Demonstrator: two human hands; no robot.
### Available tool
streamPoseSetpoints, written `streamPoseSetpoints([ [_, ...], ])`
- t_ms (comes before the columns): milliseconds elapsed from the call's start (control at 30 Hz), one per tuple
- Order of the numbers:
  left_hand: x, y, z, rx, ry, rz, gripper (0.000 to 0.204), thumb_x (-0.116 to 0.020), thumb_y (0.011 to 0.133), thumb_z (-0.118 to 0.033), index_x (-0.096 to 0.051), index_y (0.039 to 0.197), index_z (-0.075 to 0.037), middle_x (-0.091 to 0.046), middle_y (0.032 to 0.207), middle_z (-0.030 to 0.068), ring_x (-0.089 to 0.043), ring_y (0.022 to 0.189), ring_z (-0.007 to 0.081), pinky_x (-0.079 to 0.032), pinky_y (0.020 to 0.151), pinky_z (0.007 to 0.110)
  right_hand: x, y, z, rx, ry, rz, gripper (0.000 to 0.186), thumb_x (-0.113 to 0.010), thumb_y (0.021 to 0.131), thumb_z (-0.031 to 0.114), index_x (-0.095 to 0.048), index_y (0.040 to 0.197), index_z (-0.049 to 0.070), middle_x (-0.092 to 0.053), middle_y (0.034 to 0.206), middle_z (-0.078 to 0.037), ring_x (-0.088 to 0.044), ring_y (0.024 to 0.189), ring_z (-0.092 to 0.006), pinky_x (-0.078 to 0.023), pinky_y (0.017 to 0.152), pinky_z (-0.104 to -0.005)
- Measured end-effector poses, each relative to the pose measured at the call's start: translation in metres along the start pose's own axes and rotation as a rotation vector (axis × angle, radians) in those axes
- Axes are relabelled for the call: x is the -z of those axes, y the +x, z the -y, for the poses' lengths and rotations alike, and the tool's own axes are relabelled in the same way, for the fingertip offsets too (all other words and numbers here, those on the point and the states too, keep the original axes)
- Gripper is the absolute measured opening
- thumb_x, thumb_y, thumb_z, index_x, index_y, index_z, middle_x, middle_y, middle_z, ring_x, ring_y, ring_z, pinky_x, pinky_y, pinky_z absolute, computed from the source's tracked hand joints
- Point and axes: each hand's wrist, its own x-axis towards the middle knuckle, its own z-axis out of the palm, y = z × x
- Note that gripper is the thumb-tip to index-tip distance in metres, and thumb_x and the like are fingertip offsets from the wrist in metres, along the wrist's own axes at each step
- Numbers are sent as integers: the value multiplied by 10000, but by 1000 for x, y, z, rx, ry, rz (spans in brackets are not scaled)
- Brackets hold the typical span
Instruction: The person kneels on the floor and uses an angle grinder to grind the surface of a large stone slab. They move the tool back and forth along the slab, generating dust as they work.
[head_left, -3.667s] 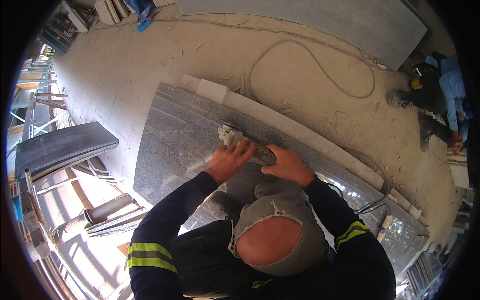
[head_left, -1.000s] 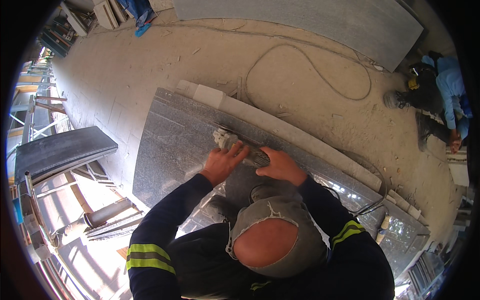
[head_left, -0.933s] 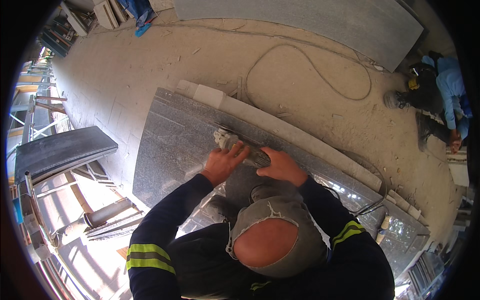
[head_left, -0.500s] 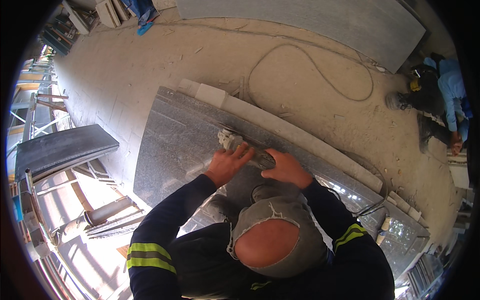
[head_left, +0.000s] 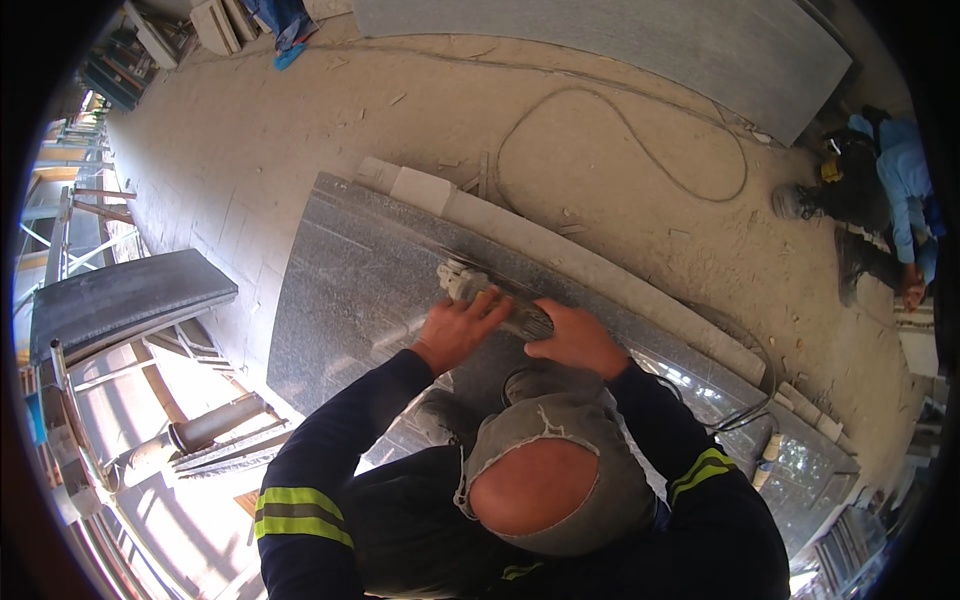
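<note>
A dusty angle grinder (head_left: 459, 281) lies across a dark speckled stone slab (head_left: 340, 270), its head close to a long groove or line near the slab's far edge. My left hand (head_left: 460, 332) is closed over the front part of the grinder's body. Around its rear end wraps my right hand (head_left: 578, 343), thumb toward me. The grinder's disc is mostly hidden beneath its head. My bent knee, in torn grey trousers, rises just on the near side of the tool, above the slab.
Pale stone strips (head_left: 600, 270) run along the slab's far side. A cable (head_left: 640, 150) loops over the dusty floor. Another dark slab (head_left: 130, 290) rests on a frame at left, and a big grey slab (head_left: 620, 40) lies far off. A co-worker in blue (head_left: 900, 170) crouches at right.
The grinder and both hands have shifted very slightly to the right. The grip of each hand is the same.
</note>
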Motion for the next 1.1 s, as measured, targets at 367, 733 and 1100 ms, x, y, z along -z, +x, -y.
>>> streamPoseSetpoints([
  [367,-6,-4,19,60,29,28,614,-697,857,-105,-604,1450,-233,-662,1473,72,-786,845,217,-583,687,377,-19,35,-4,0,-32,22,884,-856,751,397,-566,1509,47,-739,1231,-287,-713,1156,-451,-563,984,-512],
  [733,-2,-1,6,24,18,-15,575,-699,864,-125,-620,1424,-231,-688,1433,78,-789,838,207,-595,681,367,-10,15,-7,1,12,25,877,-863,737,394,-582,1501,69,-754,1221,-259,-725,1137,-441,-568,971,-503],
  [1100,-7,-1,12,41,32,-4,576,-694,872,-124,-610,1432,-231,-681,1443,76,-791,856,218,-601,709,377,-16,27,-8,16,-39,6,888,-863,738,394,-572,1503,49,-743,1239,-273,-718,1155,-449,-567,984,-502],
])
